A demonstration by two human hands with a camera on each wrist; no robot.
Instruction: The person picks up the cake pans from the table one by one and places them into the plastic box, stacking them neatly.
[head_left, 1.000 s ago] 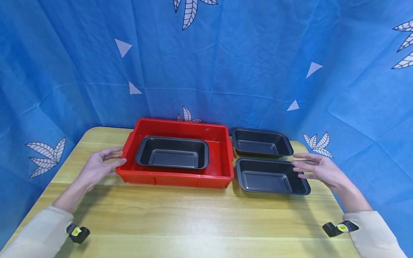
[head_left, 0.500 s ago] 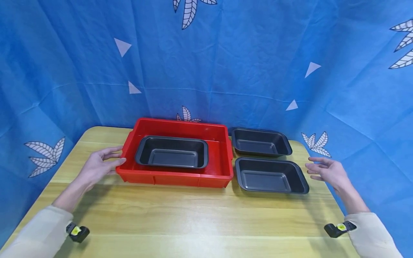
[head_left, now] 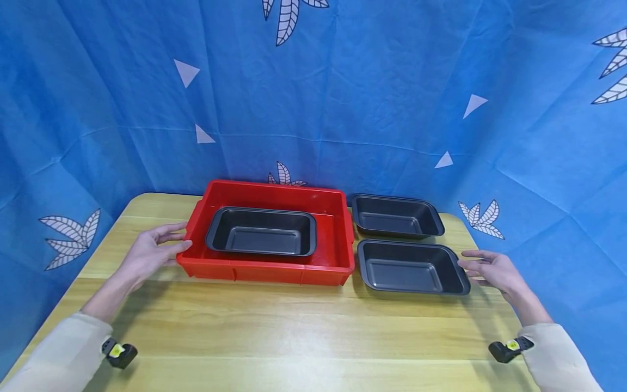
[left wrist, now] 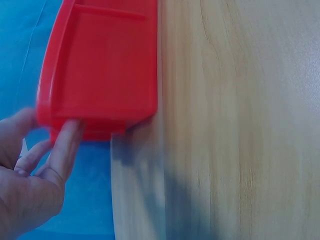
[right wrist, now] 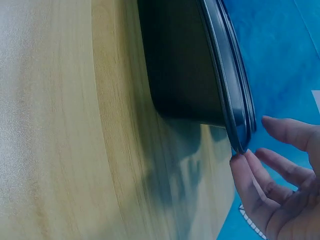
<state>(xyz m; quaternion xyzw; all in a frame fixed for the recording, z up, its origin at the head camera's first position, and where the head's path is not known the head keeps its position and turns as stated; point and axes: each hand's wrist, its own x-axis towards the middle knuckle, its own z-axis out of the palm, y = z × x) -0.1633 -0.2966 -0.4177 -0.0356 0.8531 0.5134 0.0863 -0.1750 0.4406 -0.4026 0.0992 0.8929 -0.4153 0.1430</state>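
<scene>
A red plastic tray stands on the table with a dark loaf pan inside it. My left hand is at the tray's left end, fingers extended and fingertips right at the outer wall. In the left wrist view the thumb lies by the tray's rim. Two more dark loaf pans stand right of the tray, a rear pan and a front pan. My right hand is at the front pan's right end. In the right wrist view its fingertips meet the rim's end, and the thumb stays apart.
Under everything is a light wooden table. A blue patterned cloth hangs close behind the tray and pans. Each wrist wears a small black camera, one at the left sleeve and one at the right.
My right hand first drew back rightward from over the front pan, then came in lower to its right rim. The left hand, tray and pans have stayed put.
</scene>
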